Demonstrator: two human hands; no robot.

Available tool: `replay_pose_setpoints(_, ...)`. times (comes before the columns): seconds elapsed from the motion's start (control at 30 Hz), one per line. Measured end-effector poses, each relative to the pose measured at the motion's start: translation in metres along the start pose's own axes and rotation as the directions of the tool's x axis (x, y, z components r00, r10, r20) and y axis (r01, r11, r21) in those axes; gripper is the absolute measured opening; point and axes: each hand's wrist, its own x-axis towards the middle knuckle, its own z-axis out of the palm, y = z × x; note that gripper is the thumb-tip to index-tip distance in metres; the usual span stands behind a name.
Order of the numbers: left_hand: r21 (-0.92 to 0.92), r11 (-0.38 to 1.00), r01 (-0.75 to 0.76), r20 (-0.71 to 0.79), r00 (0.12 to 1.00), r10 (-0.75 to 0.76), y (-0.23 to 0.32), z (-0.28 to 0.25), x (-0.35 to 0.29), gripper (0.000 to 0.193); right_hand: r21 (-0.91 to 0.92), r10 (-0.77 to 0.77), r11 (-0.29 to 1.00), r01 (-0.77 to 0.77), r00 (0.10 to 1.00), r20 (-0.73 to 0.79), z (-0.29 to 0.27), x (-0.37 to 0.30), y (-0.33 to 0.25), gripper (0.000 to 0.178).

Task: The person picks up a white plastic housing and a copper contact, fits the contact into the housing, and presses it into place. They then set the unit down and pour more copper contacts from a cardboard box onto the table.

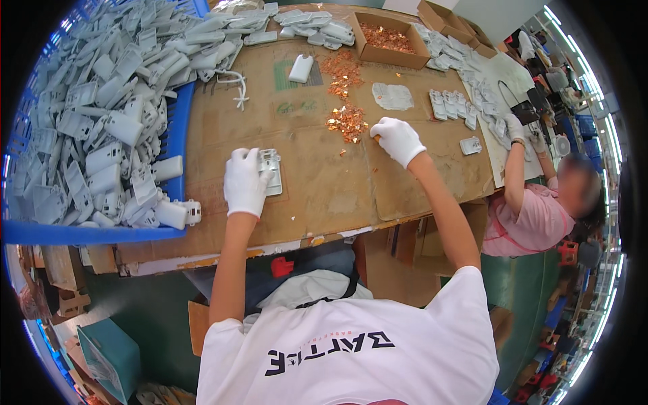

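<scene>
My left hand (pixel 244 183), in a white glove, grips the left side of a white plastic casing (pixel 271 173) that lies on the cardboard-covered table. The casing's inner side with small cut-outs faces up; my fingers hide part of it. My right hand (pixel 399 140), also gloved, is closed in a pinch just right of a loose pile of small copper pieces (pixel 347 123). A bit of copper colour shows at its fingertips, partly hidden by the glove. Farther back, a single white casing (pixel 301 69) lies smooth side up.
A blue crate (pixel 177 128) heaped with white casings stands at the left. A cardboard box (pixel 391 42) of copper pieces sits at the back. Several casings (pixel 449 105) stand in a row at the right, near a co-worker in pink (pixel 530 216). A white cord (pixel 237 88) lies beside the crate.
</scene>
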Motion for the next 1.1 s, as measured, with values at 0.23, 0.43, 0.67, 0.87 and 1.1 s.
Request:
replay_pose_setpoints(0.23, -0.649, 0.747, 0.142, 0.17, 0.985, -0.039, 0.034, 0.014, 0.0, 0.034, 0.216, 0.062, 0.976, -0.04, 0.993, -0.097, -0.012, -0.01, -0.026, 0.011)
replay_pose_setpoints(0.43, -0.836, 0.53, 0.142, 0.18, 0.984, 0.02, 0.051, 0.023, -0.02, 0.049, 0.662, 0.152, 0.745, 0.089, 0.942, -0.298, -0.022, -0.022, -0.16, 0.015)
replay_pose_setpoints(0.67, -0.719, 0.694, 0.039, -0.001, 0.998, -0.057, 0.071, -0.002, -0.042, 0.04, 0.432, 0.168, 0.901, 0.042, 0.884, -0.436, 0.002, -0.014, -0.19, 0.015)
replay_pose_setpoints(0.87, -0.721, 0.692, -0.026, -0.168, 0.976, -0.138, 0.073, -0.005, -0.052, 0.039, 0.527, 0.265, 0.849, -0.037, 0.893, -0.364, -0.011, -0.004, -0.206, 0.024)
replay_pose_setpoints(1.1, -0.688, 0.72, -0.09, -0.241, 0.964, -0.11, 0.067, -0.01, -0.054, 0.04, 0.793, 0.372, 0.569, -0.218, 0.928, -0.012, -0.002, -0.007, -0.201, 0.019)
